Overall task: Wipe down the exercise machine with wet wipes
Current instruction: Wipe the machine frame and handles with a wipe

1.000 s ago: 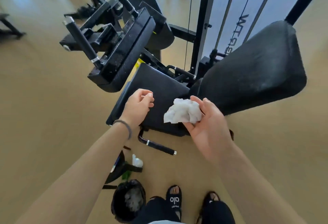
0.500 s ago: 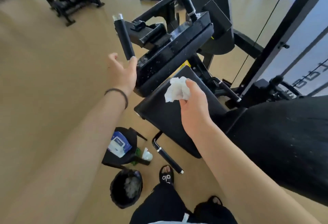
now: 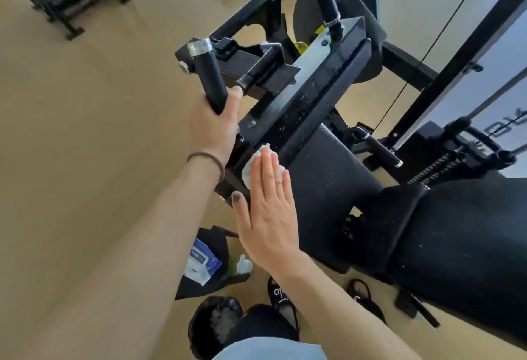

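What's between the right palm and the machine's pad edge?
A crumpled white wet wipe, pressed flat by the right hand against the black pad edge. The head view shows it peeking past the fingertips.

Exercise machine (image 3: 308,97) black, white specks on pads; handle (image 3: 211,80) black with silver end cap. Small yellow part (image 3: 301,45) far behind arm pad. Wet wipe (image 3: 249,167) white. Wipe packet (image 3: 201,260) blue and white, near on floor. Bin (image 3: 211,322) black. Floor (image 3: 85,131) tan. Wristband (image 3: 206,157) dark grey. Sandal (image 3: 278,294) black, white lettering.
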Motion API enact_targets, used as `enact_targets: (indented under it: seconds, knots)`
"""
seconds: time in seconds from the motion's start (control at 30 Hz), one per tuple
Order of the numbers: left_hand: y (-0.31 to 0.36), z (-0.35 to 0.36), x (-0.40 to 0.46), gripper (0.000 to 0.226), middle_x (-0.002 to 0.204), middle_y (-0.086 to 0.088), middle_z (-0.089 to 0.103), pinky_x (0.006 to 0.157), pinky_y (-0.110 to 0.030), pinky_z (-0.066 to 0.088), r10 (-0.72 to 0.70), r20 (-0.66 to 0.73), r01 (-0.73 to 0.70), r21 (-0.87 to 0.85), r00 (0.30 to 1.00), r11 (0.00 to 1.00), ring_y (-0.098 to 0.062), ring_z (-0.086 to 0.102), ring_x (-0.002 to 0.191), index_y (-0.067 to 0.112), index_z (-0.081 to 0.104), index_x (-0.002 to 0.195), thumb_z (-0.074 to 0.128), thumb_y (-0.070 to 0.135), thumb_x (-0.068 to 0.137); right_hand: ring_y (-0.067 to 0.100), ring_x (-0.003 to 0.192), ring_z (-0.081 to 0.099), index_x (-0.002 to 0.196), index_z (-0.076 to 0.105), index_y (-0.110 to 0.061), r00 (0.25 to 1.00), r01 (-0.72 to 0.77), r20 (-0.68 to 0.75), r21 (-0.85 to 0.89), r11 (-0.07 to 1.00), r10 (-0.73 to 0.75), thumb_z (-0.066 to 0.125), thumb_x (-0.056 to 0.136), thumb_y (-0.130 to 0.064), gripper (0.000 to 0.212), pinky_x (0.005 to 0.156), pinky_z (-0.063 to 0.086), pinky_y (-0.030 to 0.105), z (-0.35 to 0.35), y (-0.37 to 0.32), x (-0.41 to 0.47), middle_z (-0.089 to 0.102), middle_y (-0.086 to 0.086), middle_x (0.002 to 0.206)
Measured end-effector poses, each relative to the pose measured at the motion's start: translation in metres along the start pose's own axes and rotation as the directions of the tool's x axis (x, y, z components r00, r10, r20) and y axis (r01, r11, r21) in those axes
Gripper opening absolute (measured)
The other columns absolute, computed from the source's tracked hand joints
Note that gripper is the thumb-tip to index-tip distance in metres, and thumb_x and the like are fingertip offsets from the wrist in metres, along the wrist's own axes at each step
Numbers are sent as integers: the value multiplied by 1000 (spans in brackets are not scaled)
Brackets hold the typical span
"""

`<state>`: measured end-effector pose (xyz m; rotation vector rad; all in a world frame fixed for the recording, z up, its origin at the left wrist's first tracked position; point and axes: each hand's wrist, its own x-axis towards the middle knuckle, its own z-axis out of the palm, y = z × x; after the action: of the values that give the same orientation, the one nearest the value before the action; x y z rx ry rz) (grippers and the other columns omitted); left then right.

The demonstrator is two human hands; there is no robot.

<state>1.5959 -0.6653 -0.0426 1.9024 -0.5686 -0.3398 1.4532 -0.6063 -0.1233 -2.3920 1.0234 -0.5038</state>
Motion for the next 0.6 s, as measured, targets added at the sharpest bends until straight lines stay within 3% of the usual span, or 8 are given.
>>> enact_targets:
  seconds: [0.07,0.17,0.27,0.4,0.6]
  knots:
    - [2,8,5,36,61,2,59,51,-26,46,-27,-42,25,-45,999,999,-10,54,50,10,58,78,63,44,89,17,155,-19,161,-10,-10,1000,-14,-13,6,1000,14,16,109,-49,69,127,-5,38,3,0,5,-20,4,169]
    - [4,17,4,34,62,-2,52,47,-27,43,-100,-108,85,-131,989,988,-13,48,48,11,51,75,64,39,88,13,154,-22,161,-12,-12,994,-108,-16,56,993,109,14,109,-50,69,128,-4,36,0,12,31,-22,1,168]
    - [4,20,2,32,62,-1,49,40,-19,37,-153,-107,136,-152,982,979,-8,43,39,9,48,78,63,34,92,6,151,-26,161,-11,-15,979,-191,-23,240,952,203,11,108,-50,67,127,-6,34,-19,39,82,-22,-2,168]
    - [6,20,0,27,62,0,51,42,-22,41,-164,-108,144,-173,981,974,-9,45,39,14,46,77,62,31,92,2,150,-23,160,-8,-13,956,-263,-11,424,867,295,10,108,-43,63,127,-7,35,-39,56,125,-18,-2,168]
    - [4,18,3,30,59,-6,48,46,-30,40,-127,-106,110,-153,986,982,-17,46,46,7,49,74,62,30,87,17,156,-16,161,-7,-9,996,-79,-17,303,950,89,17,110,-37,63,128,-3,38,4,-6,19,-19,1,169]
